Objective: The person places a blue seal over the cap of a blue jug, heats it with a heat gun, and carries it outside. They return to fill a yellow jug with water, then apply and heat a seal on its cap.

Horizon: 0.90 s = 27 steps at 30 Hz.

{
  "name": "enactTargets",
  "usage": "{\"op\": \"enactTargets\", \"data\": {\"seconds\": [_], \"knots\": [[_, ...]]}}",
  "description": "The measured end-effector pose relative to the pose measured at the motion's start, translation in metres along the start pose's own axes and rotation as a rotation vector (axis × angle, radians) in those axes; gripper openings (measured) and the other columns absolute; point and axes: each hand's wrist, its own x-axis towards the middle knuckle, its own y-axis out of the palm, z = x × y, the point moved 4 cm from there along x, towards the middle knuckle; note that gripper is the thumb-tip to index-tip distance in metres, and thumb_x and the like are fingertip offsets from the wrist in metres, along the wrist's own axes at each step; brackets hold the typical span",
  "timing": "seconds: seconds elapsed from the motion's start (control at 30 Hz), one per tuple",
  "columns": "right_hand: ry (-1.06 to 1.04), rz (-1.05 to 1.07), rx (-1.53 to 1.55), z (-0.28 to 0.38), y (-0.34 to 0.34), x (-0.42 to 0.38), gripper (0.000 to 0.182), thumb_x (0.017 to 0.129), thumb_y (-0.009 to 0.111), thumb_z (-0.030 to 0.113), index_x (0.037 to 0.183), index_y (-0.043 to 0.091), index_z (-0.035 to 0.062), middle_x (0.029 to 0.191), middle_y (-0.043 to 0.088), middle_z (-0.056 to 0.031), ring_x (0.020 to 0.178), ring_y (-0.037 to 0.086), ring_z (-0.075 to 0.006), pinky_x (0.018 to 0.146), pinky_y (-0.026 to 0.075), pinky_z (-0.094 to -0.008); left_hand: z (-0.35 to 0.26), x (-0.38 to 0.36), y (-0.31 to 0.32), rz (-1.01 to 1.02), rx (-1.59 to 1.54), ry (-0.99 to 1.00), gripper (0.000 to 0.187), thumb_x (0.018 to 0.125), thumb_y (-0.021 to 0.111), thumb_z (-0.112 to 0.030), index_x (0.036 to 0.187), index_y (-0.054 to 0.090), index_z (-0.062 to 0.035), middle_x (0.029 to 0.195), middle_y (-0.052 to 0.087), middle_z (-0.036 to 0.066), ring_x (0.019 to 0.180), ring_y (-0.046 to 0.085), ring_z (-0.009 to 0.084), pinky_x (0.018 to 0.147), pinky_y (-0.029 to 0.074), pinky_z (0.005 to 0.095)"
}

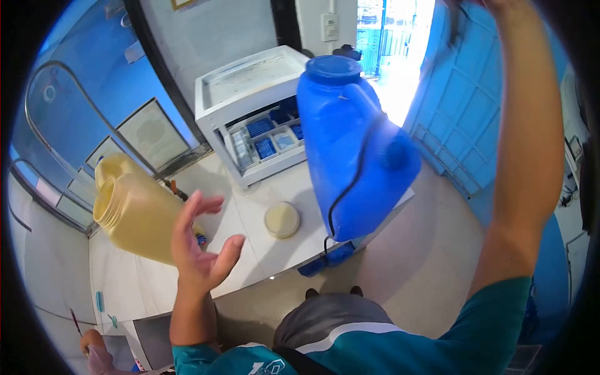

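My left hand (203, 240) is raised over the counter with its fingers apart and curved, in front of a cream plastic jug (140, 209) with an uncapped threaded mouth. A round cream lid (282, 220) lies on the counter to its right. At the top right my raised right hand (497, 5) is mostly cut off by the frame edge; a dark, blurred object (459, 26) shows beside it, and I cannot tell whether the fingers hold it. A big blue jerrycan (340, 150) with a blue cap stands at the counter's edge, a black cord (357, 175) running down its side.
Behind the jerrycan stands a white shelf unit (250, 78) with blue-and-white packs inside. A curved metal tube (47, 137) rises at the left. At the lower left, another person's hand (94, 340) holds a thin red stick-like item (75, 320). A bright doorway (397, 62) lies beyond.
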Motion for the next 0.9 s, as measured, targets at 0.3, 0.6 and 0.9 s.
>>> {"op": "enactTargets", "data": {"seconds": [0.3,0.6,0.9], "knots": [[-0.112,-0.439,-0.38,-0.017,-0.097,-0.266,0.076,0.089,0.072,0.043,0.14,0.042,-0.0055,0.11,0.065,-0.015,0.067,0.058,-0.0118,0.059,0.052,-0.0223,-0.08,0.096,0.142,0.309,-0.01,0.299,0.092,0.069,0.09,-0.018,0.147,0.042,-0.0048,0.125,0.063,0.016,0.11,0.062,0.0293,0.094,0.051,0.0392],[-0.059,-0.298,0.135,-0.088,-0.137,-0.44,0.068,0.088,0.075,0.042,0.133,0.047,-0.0006,0.093,0.063,-0.0127,0.07,0.065,-0.0195,0.061,0.055,-0.0352,-0.089,0.115,0.183,0.378,0.065,0.216,0.093,0.066,0.088,-0.006,0.147,0.043,-0.0108,0.117,0.064,0.012,0.102,0.063,0.0244,0.091,0.053,0.0363],[0.402,-0.098,-0.381,-0.132,-0.134,-0.46,0.052,0.088,0.071,0.025,0.127,0.051,-0.0017,0.095,0.063,-0.0116,0.071,0.064,-0.0187,0.066,0.054,-0.0338,-0.098,0.13,0.179,0.596,0.13,0.338,0.092,0.065,0.085,0.001,0.146,0.044,-0.0113,0.117,0.069,0.009,0.107,0.065,0.0275,0.094,0.052,0.0388]]}}
